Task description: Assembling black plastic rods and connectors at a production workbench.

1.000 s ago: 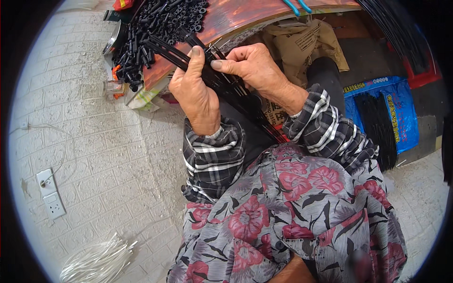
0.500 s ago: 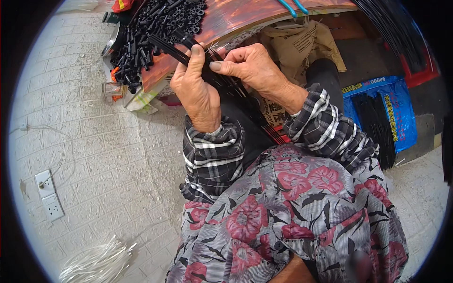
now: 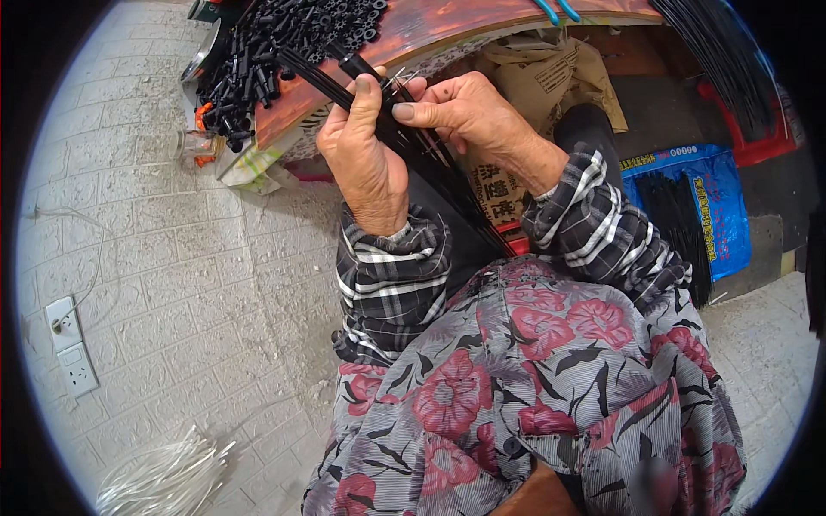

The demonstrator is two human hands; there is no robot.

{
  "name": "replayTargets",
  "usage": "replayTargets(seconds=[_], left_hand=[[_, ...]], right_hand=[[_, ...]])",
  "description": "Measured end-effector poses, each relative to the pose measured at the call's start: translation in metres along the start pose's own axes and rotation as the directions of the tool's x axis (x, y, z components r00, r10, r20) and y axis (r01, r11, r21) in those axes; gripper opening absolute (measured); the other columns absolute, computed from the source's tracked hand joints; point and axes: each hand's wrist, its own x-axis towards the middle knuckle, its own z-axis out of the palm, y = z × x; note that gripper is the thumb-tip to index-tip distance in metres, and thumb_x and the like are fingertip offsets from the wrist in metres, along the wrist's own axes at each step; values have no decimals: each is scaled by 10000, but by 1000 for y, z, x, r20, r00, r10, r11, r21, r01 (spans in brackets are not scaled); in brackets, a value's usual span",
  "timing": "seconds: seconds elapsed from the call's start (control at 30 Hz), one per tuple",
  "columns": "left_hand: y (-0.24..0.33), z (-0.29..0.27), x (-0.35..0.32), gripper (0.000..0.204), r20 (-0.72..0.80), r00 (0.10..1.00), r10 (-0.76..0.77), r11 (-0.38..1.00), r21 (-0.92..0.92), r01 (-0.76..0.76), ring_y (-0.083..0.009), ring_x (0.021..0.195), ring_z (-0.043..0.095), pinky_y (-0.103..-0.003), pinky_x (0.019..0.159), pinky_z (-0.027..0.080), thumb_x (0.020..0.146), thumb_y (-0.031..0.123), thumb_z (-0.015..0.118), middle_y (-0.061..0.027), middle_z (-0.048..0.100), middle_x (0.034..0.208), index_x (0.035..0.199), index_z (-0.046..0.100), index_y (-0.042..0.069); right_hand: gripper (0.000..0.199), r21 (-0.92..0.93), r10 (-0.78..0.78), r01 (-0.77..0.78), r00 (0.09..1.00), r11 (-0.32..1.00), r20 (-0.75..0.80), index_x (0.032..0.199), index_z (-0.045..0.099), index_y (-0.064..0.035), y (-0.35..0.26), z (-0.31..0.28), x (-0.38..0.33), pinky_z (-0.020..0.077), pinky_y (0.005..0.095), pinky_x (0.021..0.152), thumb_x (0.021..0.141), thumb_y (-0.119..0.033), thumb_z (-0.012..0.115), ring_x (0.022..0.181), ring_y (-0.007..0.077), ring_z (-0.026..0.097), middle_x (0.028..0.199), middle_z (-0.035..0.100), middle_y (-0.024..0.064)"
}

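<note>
My left hand [image 3: 366, 155] is closed around a bundle of thin black strips [image 3: 447, 185], its thumb stretched along the top. Their far ends fan out past the fingers towards the table, and the other ends run down to my lap. A black tube-like part [image 3: 353, 64] sticks out just beyond the left fingertips. My right hand [image 3: 482, 120] is beside it, thumb and forefinger pinched together against the bundle. What lies between those fingers is too small to tell. A thin pale sliver [image 3: 398, 74] shows between the two hands.
A wooden table [image 3: 430, 34] carries a heap of small black plastic parts [image 3: 292, 52] and blue-handled pliers [image 3: 557, 10]. Under it stands a brown paper sack [image 3: 559, 77]. More black strips [image 3: 675, 215] lie on a blue bag [image 3: 731, 206] at right. White strips [image 3: 168, 477] lie lower left.
Both hands stay together at the bundle and have shifted slightly right in the picture. The view has turned a little. The black tube-like part shows more clearly beyond the left fingers.
</note>
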Motion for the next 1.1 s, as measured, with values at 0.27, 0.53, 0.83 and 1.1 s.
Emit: replayTargets(seconds=[0.27, 0.53, 0.83, 1.1], left_hand=[[6, -7, -3, 314, 16, 1000, -20, 1000, 11, 20, -291, 873, 677, -371, 791, 568, 954, 189, 617, -210, 665, 931, 1096, 576, -87], [13, -4, -4, 262, -53, 996, -70, 997, -16, 69, -201, 816, 652, -295, 752, 545, 938, 156, 640, -148, 666, 912, 1066, 606, -70], [8, 9, 0, 220, -10, 1000, 7, 995, -96, -8, -186, 834, 642, -294, 789, 519, 937, 164, 643, -120, 665, 909, 1000, 626, -45], [2, 6, 3, 272, 30, 999, -32, 994, -100, 35, -235, 859, 648, -333, 802, 527, 957, 222, 612, -145, 657, 924, 1003, 608, -47]], right_hand=[[336, -107, -40, 33, 998, 994, -55, 646, 654, -41, -1, 15, 0, 361, 207, 404, 777, -305, 815, 463, 45, 489, 561, 563, -9], [338, -190, -176, 164, 983, 968, -44, 699, 671, -12, -3, 20, -3, 383, 189, 398, 812, -308, 790, 472, 19, 471, 565, 544, -29], [318, -203, -330, 312, 942, 928, -60, 826, 702, 28, -7, 11, 0, 425, 186, 435, 837, -284, 766, 515, 26, 517, 611, 590, -12], [275, -35, -96, 93, 991, 995, -91, 687, 680, -23, -11, 3, -2, 390, 193, 428, 777, -243, 818, 533, 50, 554, 639, 633, 14]])
